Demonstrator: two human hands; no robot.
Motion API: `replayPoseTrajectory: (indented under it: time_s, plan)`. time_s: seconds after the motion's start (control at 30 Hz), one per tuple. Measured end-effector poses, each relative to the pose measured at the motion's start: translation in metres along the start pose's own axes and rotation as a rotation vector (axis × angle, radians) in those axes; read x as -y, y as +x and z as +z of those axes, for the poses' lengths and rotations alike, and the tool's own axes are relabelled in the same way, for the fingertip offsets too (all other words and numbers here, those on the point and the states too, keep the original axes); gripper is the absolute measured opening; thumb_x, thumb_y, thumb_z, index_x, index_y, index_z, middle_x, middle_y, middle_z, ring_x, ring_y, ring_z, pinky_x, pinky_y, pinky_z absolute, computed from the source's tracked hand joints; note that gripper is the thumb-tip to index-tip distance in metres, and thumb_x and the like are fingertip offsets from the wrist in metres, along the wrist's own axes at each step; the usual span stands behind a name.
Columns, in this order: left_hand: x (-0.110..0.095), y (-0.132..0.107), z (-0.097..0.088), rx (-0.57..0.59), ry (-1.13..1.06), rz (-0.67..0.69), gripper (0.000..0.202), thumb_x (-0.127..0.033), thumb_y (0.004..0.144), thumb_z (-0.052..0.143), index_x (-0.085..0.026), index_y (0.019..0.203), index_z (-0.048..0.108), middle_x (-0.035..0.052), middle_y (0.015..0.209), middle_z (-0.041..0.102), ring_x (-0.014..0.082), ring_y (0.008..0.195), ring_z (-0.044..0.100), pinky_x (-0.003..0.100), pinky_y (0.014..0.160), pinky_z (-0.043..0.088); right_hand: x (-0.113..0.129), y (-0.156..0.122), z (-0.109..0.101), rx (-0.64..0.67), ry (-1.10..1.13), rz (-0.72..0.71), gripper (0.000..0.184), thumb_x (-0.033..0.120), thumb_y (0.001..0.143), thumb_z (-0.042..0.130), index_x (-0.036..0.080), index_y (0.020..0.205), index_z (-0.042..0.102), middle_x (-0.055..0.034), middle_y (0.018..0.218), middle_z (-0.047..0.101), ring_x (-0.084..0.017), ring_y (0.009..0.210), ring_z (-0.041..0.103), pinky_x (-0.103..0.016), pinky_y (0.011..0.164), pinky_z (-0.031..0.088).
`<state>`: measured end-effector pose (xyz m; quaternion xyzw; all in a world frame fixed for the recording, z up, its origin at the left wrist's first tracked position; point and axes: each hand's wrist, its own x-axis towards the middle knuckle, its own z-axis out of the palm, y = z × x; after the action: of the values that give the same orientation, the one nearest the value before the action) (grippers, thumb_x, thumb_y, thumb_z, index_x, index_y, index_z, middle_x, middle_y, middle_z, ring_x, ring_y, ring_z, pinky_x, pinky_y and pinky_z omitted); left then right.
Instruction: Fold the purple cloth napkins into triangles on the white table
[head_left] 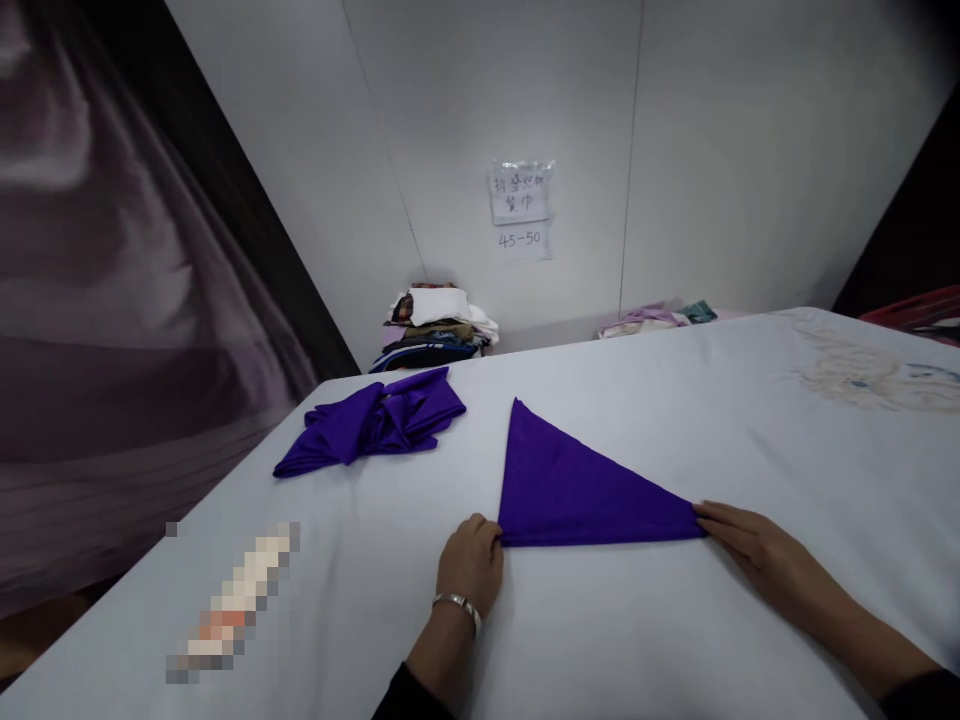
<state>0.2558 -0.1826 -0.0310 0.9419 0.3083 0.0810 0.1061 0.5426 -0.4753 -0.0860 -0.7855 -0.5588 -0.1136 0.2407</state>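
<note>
A purple cloth napkin (581,490) lies on the white-covered table, folded into a flat triangle with one point facing away from me. At its near left corner is my left hand (471,568), fingers curled and closed on the fabric; a silver bracelet circles that wrist. My right hand (750,545) reaches in from the right with long, close-set fingers, their tips gripping the right corner. The thumb there is mostly hidden. Between both hands, the near folded edge runs almost straight.
More purple cloths (375,420) lie crumpled at the table's back left. Behind the table are a stack of folded fabrics (439,325) and a lower pile (652,318). A blurred-out patch (240,600) covers something at left. Handwritten paper signs (521,205) hang on the wall.
</note>
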Motion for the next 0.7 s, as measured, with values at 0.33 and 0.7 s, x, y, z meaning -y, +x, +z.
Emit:
replayPoseTrajectory:
  time_s: [0.33, 0.7]
  plan:
    - [0.004, 0.0, 0.0, -0.01, -0.087, -0.024, 0.018, -0.006, 0.069, 0.051, -0.021, 0.075, 0.06, -0.0008, 0.077, 0.059, 0.0145, 0.076, 0.055, 0.026, 0.069, 0.04, -0.01, -0.003, 0.005, -0.01, 0.026, -0.012, 0.035, 0.031, 0.086, 0.039, 0.026, 0.106, 0.067, -0.0054, 0.114, 0.064, -0.026, 0.1, 0.062, -0.043, 0.082, 0.054]
    - [0.015, 0.044, -0.006, -0.108, -0.159, 0.081, 0.025, -0.025, 0.084, 0.046, -0.022, 0.104, 0.06, 0.0045, 0.111, 0.062, 0.0189, 0.107, 0.053, 0.036, 0.095, 0.041, 0.047, 0.05, -0.02, 0.127, 0.071, -0.129, 0.039, 0.033, 0.088, 0.045, 0.032, 0.127, 0.051, -0.0022, 0.131, 0.051, -0.026, 0.123, 0.042, -0.054, 0.104, 0.03]
